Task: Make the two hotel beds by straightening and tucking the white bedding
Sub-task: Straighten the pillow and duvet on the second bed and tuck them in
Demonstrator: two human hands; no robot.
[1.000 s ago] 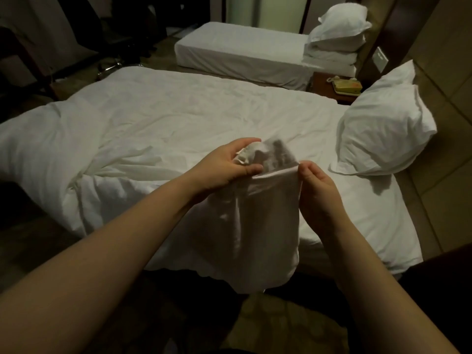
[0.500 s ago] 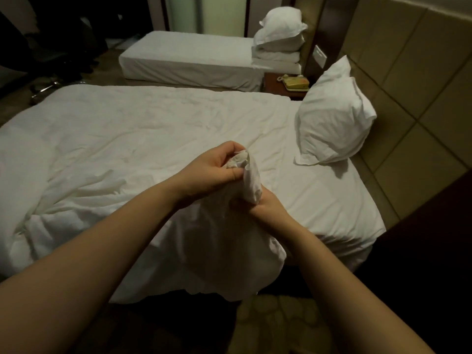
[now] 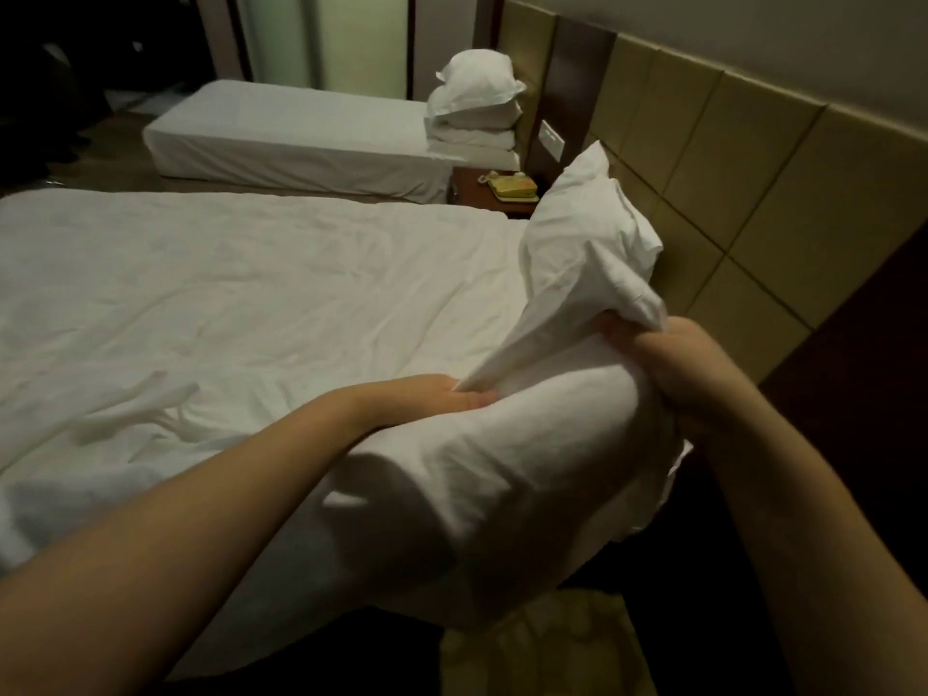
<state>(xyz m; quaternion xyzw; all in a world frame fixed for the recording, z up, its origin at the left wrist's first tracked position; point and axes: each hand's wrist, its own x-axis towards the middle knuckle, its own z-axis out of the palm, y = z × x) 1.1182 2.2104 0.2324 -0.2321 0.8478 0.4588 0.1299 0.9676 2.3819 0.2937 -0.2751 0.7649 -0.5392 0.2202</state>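
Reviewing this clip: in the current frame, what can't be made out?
Head view only.
Left hand: fingertips buried under a fold of the white sheet, so its grip is unclear.
Right hand: fingers partly wrapped in the bunched sheet.
Nightstand: mostly hidden behind the near bed and pillow.
Near bed: foot end cut off by the left edge.
Telephone: too small and blurred for detail.

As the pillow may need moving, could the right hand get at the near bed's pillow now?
Probably not yet: the right hand grips the bedding, though the pillow stands just beyond it.
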